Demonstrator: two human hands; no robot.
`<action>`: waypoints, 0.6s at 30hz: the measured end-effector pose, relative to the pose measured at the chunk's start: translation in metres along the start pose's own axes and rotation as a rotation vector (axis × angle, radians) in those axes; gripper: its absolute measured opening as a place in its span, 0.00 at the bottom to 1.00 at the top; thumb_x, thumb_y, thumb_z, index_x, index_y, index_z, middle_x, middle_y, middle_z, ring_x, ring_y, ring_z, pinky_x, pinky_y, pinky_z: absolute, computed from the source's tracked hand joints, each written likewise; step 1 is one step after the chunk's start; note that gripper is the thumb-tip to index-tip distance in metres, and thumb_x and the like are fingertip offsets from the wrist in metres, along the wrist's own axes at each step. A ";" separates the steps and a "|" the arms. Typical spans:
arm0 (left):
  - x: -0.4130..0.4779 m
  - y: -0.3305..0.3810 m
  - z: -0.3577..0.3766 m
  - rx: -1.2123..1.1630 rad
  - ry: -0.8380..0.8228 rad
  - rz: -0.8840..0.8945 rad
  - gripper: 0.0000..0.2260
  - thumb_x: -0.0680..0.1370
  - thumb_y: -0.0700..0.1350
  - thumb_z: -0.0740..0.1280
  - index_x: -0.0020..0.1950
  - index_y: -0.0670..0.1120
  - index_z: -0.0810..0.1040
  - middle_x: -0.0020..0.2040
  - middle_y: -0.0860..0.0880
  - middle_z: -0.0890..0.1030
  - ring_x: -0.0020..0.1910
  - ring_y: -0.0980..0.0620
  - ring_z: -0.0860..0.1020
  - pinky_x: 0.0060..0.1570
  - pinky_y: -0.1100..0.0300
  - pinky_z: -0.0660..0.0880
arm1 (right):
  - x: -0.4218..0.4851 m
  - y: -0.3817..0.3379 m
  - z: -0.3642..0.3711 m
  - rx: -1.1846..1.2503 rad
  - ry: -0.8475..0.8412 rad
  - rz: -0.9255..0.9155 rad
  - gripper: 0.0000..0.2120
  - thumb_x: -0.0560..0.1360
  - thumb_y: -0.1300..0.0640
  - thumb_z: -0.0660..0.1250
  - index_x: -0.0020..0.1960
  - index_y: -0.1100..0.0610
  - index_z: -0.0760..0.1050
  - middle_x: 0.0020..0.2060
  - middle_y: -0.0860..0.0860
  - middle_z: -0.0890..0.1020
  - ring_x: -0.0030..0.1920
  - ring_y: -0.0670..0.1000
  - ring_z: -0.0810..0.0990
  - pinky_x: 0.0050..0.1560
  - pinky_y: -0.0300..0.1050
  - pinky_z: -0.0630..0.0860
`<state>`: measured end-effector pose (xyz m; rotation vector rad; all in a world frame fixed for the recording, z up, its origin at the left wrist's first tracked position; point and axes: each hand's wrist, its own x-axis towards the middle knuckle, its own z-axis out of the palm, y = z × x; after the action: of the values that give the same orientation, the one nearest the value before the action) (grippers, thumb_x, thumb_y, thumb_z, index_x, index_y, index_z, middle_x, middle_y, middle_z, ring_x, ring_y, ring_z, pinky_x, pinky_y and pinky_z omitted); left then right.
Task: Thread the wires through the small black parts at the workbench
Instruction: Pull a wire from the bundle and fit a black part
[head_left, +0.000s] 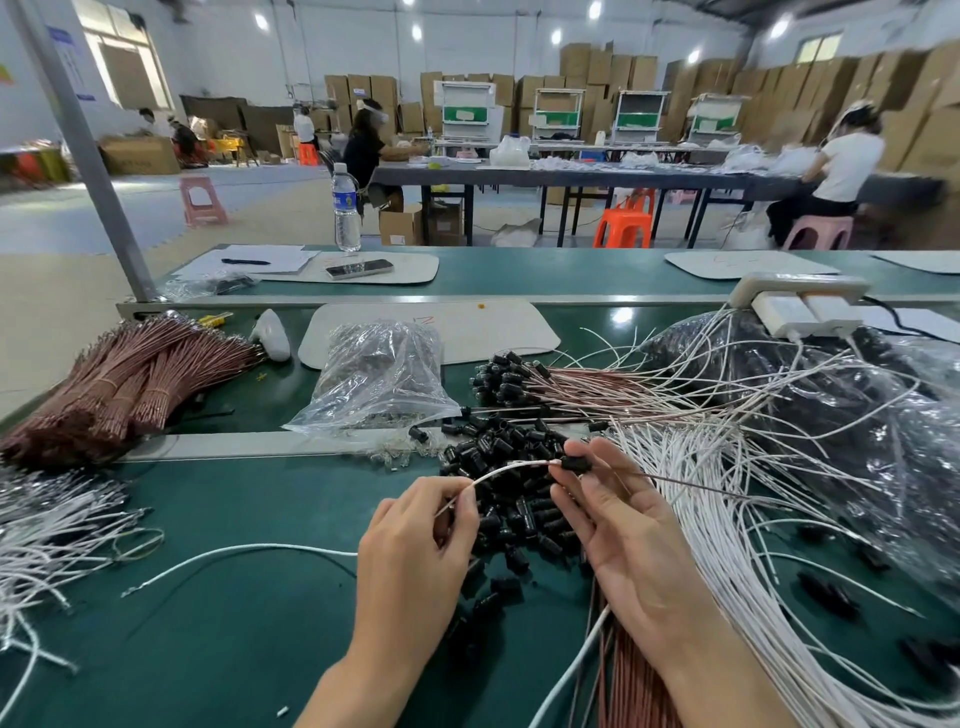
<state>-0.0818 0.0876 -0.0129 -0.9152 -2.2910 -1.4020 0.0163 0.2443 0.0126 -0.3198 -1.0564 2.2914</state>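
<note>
My left hand (415, 545) pinches a white wire (506, 469) near its end, above the green workbench. The wire arcs right into a small black part (575, 464) that my right hand (618, 525) pinches between thumb and fingertips. A thin brown wire (691, 484) runs out of the black part to the right. Under both hands lies a heap of loose black parts (511, 499). Finished wires with black parts on their ends (506, 382) lie fanned out behind the heap.
Bundles of brown wires (119, 389) lie at the left, a clear bag of black parts (376, 382) in the middle, white wires (727, 519) and a big plastic bag (857, 415) at the right. More white wires (47, 540) lie at the left edge. People work at far tables.
</note>
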 end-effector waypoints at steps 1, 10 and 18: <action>0.000 0.000 0.000 0.001 -0.001 0.002 0.05 0.80 0.55 0.64 0.48 0.57 0.79 0.36 0.62 0.77 0.40 0.58 0.74 0.41 0.61 0.71 | 0.000 0.000 0.000 0.002 0.001 -0.001 0.15 0.76 0.68 0.64 0.52 0.54 0.86 0.59 0.58 0.84 0.59 0.58 0.84 0.54 0.45 0.82; 0.000 -0.004 0.004 -0.005 -0.032 0.029 0.05 0.81 0.54 0.65 0.48 0.58 0.79 0.37 0.65 0.77 0.41 0.57 0.74 0.40 0.64 0.68 | -0.002 0.002 0.003 -0.099 0.002 -0.011 0.15 0.73 0.66 0.66 0.51 0.52 0.86 0.59 0.57 0.84 0.58 0.57 0.85 0.54 0.44 0.82; 0.002 -0.011 0.006 -0.182 -0.123 0.038 0.08 0.82 0.59 0.60 0.51 0.60 0.77 0.38 0.59 0.78 0.36 0.54 0.75 0.37 0.60 0.68 | 0.001 0.002 -0.002 -0.009 0.003 0.069 0.18 0.74 0.66 0.66 0.63 0.59 0.79 0.59 0.59 0.84 0.55 0.57 0.85 0.51 0.45 0.84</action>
<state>-0.0897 0.0904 -0.0223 -1.1227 -2.2465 -1.5995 0.0156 0.2451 0.0104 -0.3683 -1.0701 2.3471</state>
